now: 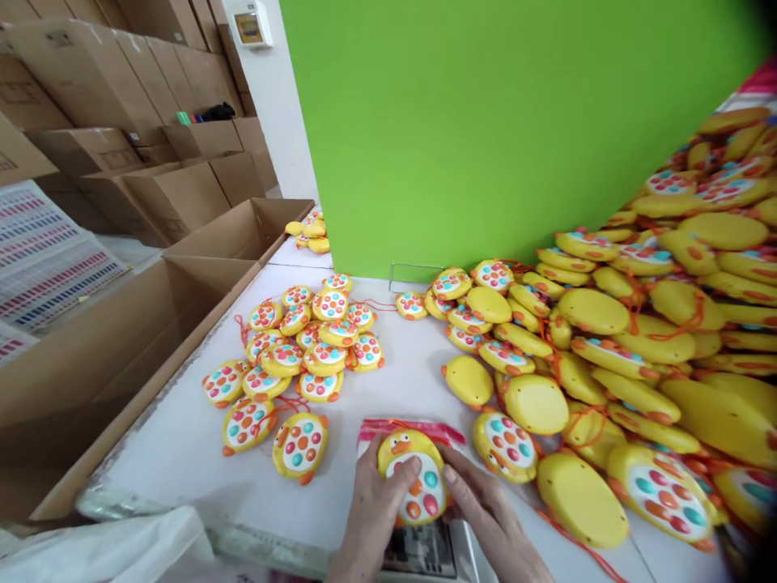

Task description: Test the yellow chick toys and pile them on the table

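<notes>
A yellow duck-shaped toy [428, 483] with a white belly and coloured dots is held upright at the bottom centre. My left hand [380, 502] grips its left side, the thumb resting on the dots. My right hand [486, 502] holds its right edge between thumb and fingers. Pink and white material [452, 435] shows just behind the toy, and a dark-topped device [428, 551] lies beneath it. A group of similar toys [303, 444] is on the white table [340, 494] to the left. A large heap of them [583, 502] covers the right side.
Open cardboard boxes [139, 356] stand along the table's left edge, with stacked cartons [85, 73] behind. A green panel [461, 138] rises at the table's back, with a wire loop [416, 278] at its foot. White plastic [121, 551] hangs at the lower left.
</notes>
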A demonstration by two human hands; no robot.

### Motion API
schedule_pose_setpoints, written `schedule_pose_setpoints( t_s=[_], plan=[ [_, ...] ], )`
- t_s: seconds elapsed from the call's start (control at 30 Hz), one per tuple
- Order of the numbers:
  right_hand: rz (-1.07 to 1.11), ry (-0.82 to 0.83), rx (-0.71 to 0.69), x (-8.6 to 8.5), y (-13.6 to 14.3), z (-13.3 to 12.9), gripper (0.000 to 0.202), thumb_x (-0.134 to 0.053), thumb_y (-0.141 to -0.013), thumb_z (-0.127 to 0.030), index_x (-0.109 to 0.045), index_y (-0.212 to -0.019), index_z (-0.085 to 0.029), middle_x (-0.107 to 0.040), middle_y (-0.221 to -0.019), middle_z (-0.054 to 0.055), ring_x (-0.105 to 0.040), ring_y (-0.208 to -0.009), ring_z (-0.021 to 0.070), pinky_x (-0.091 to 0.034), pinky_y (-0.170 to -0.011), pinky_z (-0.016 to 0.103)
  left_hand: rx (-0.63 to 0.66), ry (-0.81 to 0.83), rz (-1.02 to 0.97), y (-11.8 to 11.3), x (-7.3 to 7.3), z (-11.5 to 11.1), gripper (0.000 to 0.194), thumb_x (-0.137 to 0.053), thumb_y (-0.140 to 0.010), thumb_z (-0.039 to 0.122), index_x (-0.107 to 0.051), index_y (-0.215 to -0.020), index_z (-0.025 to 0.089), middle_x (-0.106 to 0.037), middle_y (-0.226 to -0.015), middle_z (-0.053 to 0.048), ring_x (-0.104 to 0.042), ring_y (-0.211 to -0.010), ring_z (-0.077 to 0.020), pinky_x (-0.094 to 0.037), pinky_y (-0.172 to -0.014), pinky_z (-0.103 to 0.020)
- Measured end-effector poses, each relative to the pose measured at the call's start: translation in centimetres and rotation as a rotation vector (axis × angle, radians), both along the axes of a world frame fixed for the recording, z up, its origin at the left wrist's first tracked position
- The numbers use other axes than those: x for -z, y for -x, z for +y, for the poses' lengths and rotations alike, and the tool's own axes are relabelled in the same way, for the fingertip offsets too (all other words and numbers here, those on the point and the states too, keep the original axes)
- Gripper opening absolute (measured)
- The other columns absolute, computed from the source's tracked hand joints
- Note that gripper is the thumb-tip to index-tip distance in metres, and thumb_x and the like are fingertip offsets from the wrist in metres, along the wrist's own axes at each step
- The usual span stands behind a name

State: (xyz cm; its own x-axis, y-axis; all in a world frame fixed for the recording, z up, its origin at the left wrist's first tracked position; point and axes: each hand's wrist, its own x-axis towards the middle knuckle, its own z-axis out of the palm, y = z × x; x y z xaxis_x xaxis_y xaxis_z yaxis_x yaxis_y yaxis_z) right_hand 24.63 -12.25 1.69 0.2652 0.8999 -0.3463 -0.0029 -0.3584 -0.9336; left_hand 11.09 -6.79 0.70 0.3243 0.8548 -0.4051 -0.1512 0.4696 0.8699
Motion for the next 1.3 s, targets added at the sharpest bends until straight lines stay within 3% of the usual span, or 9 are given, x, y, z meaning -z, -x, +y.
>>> schedule_pose_setpoints(
  t_s=[0.17, 0.33, 0.5, 0.6, 0.73, 0.83, 0.97, 1.1, 1.3],
  plan=[
    [0.145, 0.016, 0.058, 0.7, -0.5, 0.6, 0.053, -0.064, -0.068, -0.059, -0.067, -0.103, -0.02, -0.068, -0.108, 0.008, -0.061, -0.102, 0.0284, -0.053, -0.083, 0.034, 0.111, -0.099, 0.045, 0.3, -0.8, 0.3, 0.037, -0.064, -0.075, 0.042, -0.062, -0.1, 0.015, -0.069, -0.096, -0.01, -0.063, -0.09, -0.0258, -0.051, -0.077, -0.032],
    [0.143, 0.072, 0.277, 1.8, -0.6, 1.0, 0.057, -0.068, -0.065, -0.058, -0.064, -0.105, -0.019, -0.065, -0.116, 0.008, -0.054, -0.114, 0.0296, -0.052, -0.086, 0.033, 0.091, -0.024, -0.153, -0.2, -0.7, -0.1, 0.074, -0.077, -0.061, 0.032, -0.044, -0.125, 0.018, -0.063, -0.114, -0.011, -0.06, -0.103, -0.0271, -0.048, -0.088, -0.034],
    [0.063, 0.028, 0.038, 1.1, -0.5, 2.8, 0.049, -0.061, -0.073, -0.056, -0.065, -0.106, -0.02, -0.066, -0.113, 0.007, -0.057, -0.11, 0.0292, -0.052, -0.086, 0.035, -0.083, -0.011, -0.18, -0.9, 0.0, 0.5, 0.079, -0.077, -0.052, 0.024, -0.044, -0.124, 0.017, -0.062, -0.115, -0.013, -0.06, -0.102, -0.0298, -0.049, -0.086, -0.037],
    [-0.286, -0.063, -0.134, 1.3, -2.6, 4.4, 0.047, -0.05, -0.081, -0.055, -0.064, -0.108, -0.02, -0.065, -0.113, 0.009, -0.058, -0.108, 0.0286, -0.048, -0.092, 0.039, -0.265, -0.041, -0.048, 0.1, -0.4, 2.9, 0.077, -0.079, -0.05, 0.023, -0.047, -0.121, 0.017, -0.064, -0.11, -0.012, -0.061, -0.097, -0.0284, -0.051, -0.081, -0.035],
    [-1.009, -0.31, -0.058, 3.3, -7.4, 6.7, 0.046, -0.046, -0.084, -0.043, -0.054, -0.119, -0.015, -0.055, -0.126, 0.016, -0.047, -0.12, 0.0327, -0.039, -0.099, 0.05, -0.543, -0.08, -0.084, 2.6, -2.4, 7.7, 0.061, -0.075, -0.064, 0.033, -0.049, -0.119, 0.022, -0.065, -0.107, -0.006, -0.06, -0.1, -0.024, -0.051, -0.079, -0.033],
    [-1.428, -0.383, -0.112, 5.0, -9.7, 8.2, 0.044, -0.044, -0.08, -0.02, -0.049, -0.123, -0.012, -0.05, -0.129, 0.019, -0.045, -0.122, 0.0342, -0.041, -0.097, 0.05, -0.535, -0.078, -0.319, 4.0, -3.3, 9.6, 0.044, -0.068, -0.073, 0.038, -0.055, -0.111, 0.02, -0.066, -0.105, -0.007, -0.06, -0.104, -0.0227, -0.05, -0.082, -0.032],
    [-1.696, -0.334, -0.185, 5.5, -10.0, 9.8, 0.048, -0.037, -0.075, -0.002, -0.053, -0.12, -0.011, -0.057, -0.12, 0.022, -0.053, -0.112, 0.0359, -0.046, -0.089, 0.05, -0.55, 0.076, -0.35, 4.1, -2.8, 8.7, 0.042, -0.074, -0.066, 0.032, -0.058, -0.101, 0.016, -0.07, -0.095, -0.009, -0.066, -0.09, -0.0225, -0.05, -0.074, -0.031],
    [-1.436, -0.323, -0.138, 3.7, -10.0, 11.0, 0.043, -0.038, -0.084, -0.016, -0.051, -0.125, -0.014, -0.061, -0.116, 0.019, -0.058, -0.105, 0.0342, -0.049, -0.085, 0.049, -0.494, 0.146, -0.328, 2.9, -1.3, 6.1, 0.043, -0.076, -0.064, 0.027, -0.059, -0.101, 0.015, -0.071, -0.083, -0.008, -0.066, -0.078, -0.0205, -0.05, -0.069, -0.03],
    [-0.276, -0.187, 0.077, -1.2, -6.3, 9.2, 0.055, -0.056, -0.078, -0.051, -0.053, -0.124, -0.02, -0.063, -0.117, 0.009, -0.058, -0.106, 0.0286, -0.052, -0.085, 0.04, -0.203, 0.214, -0.33, -0.2, -0.3, 3.4, 0.047, -0.072, -0.069, 0.044, -0.06, -0.102, 0.012, -0.07, -0.086, -0.011, -0.065, -0.078, -0.0209, -0.048, -0.065, -0.029]
  ],
)
